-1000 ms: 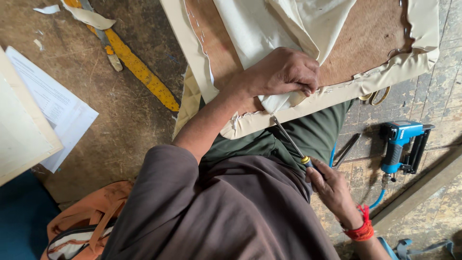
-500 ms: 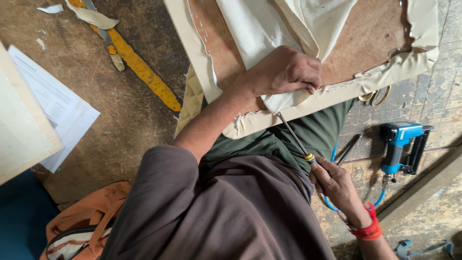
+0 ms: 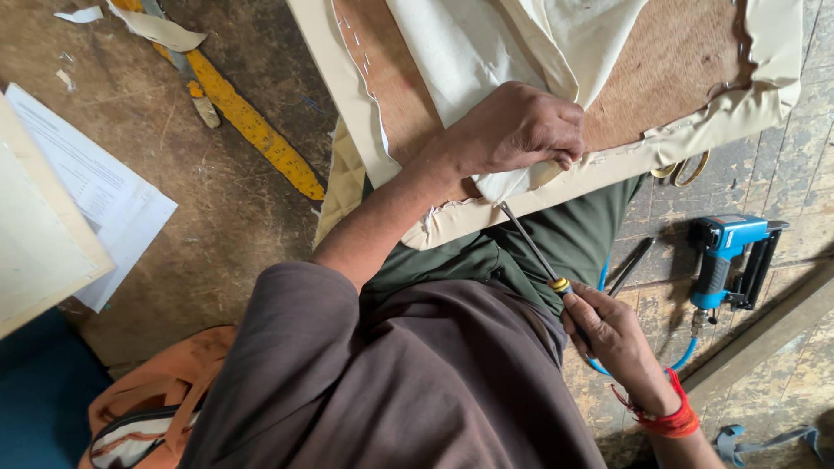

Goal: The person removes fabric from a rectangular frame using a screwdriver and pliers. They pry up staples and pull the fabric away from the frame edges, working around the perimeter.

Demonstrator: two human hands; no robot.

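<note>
Nearby, white paper sheets (image 3: 95, 187) lie left of blue staple gun (image 3: 725, 256).

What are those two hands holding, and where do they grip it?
The right hand grips a screwdriver by its handle end. The left hand pinches the cream fabric at the board's edge.

The single head view looks steeply down from above the person's own shoulders, close over the lap and both forearms. It faces a cream-covered wooden panel (image 3: 678, 61) at the top edge, with the worn floor (image 3: 217, 217) filling both sides.
</note>
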